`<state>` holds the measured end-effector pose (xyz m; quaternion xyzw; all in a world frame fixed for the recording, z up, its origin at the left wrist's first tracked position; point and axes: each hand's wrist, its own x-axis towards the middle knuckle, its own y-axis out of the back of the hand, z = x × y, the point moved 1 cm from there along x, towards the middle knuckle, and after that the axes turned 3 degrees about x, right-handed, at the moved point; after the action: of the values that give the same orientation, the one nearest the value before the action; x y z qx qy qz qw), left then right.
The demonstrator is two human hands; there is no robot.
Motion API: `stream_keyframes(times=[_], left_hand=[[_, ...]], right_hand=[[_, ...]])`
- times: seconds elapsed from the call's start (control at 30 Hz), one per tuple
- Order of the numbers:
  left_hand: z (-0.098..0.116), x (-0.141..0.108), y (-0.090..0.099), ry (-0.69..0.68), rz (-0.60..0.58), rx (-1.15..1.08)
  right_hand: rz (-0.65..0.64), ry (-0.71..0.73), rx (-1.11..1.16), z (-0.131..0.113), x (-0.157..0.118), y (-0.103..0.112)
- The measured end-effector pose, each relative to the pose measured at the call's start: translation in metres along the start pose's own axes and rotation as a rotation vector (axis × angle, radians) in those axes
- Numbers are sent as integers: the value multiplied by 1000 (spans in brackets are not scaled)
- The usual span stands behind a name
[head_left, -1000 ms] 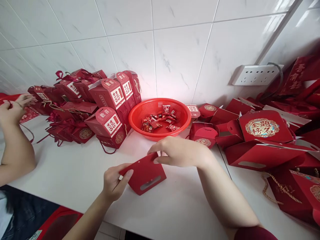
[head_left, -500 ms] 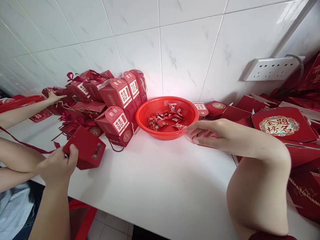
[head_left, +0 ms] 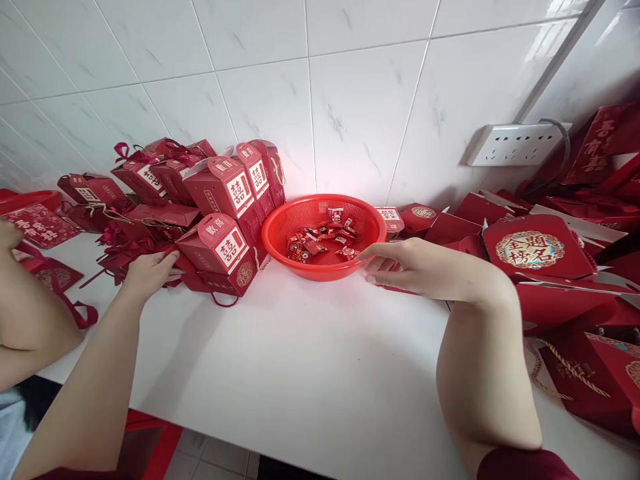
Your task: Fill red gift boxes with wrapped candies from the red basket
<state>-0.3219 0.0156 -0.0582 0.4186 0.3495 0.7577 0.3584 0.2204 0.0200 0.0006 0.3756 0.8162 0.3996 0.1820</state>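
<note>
Box (head_left: 190, 275) reaches left stack (head_left: 209, 202)

Formerly over the table (head_left: 300, 360), it now stands at the stack's left side, partly hidden. The left hand (head_left: 150, 275) is there; whether its fingers grip, I cannot tell. The right hand (head_left: 393, 265), fingers loosely parted, stays by one basin (head_left: 320, 272). Three white labels (head_left: 229, 251) show just left of that. The box looks plain red.

We see: glossy plastic basket (head_left: 320, 271), shiny wrappers (head_left: 315, 249), smooth paperboard boxes (head_left: 213, 200), satiny cloth ribbon (head_left: 143, 157), twisted-cord handle (head_left: 575, 369), smooth tabletop (head_left: 310, 360), glossy wall tiles (head_left: 370, 127).
</note>
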Motion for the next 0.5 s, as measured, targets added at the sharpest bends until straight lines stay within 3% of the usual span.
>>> stream_keyframes(times=[0.1, 0.17, 0.5], left_hand=[[3, 14, -9, 123, -216, -192], [7, 21, -13, 182, -278, -283], [33, 33, -17, 270, -331, -457]], right_hand=[[-34, -15, 21, 1, 4, -1], [-43, -30, 24, 0, 5, -2], [-48, -43, -4, -3, 6, -2]])
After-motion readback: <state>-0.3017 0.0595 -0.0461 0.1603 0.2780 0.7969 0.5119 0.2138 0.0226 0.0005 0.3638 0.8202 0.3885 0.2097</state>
